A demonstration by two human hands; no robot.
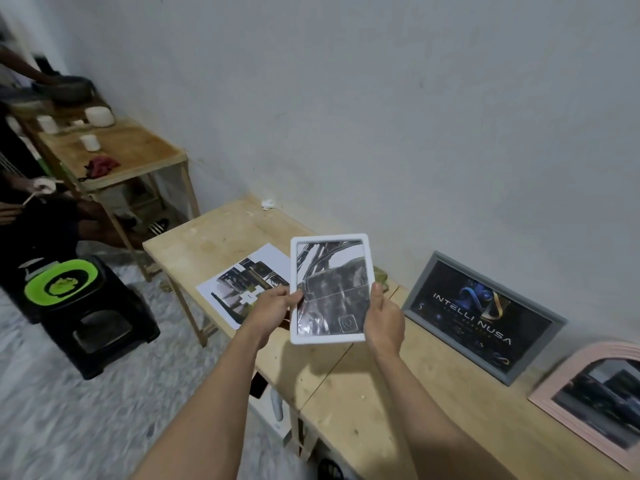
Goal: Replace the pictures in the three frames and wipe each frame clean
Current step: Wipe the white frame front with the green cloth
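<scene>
The white frame is held up in the air between both hands, above the wooden table, its front turned to the camera and its long side upright; behind its glass sits a dark, greyish picture with pale streaks near the top. The left hand grips the frame's left edge about halfway down, thumb curled over the front rim and fingers out of sight behind it. The right hand grips the right edge lower down, thumb lying up along the rim and fingers wrapped behind. Just beyond the left hand, partly hidden by it, loose printed pictures lie flat on the table, white-bordered sheets overlapping each other. Past the right hand, well apart from it, a grey frame leans back against the wall, showing a dark print with the words INTELLI NUSA. Farther out on that same side, at the edge of view, a pink frame with an arched opening also rests tilted on the table. Something small and olive-coloured peeks out just behind the right thumb; what it is cannot be told. Far off beyond the left hand stand a black plastic stool bearing a green plate, and a second wooden table with white cups and a red cloth.
</scene>
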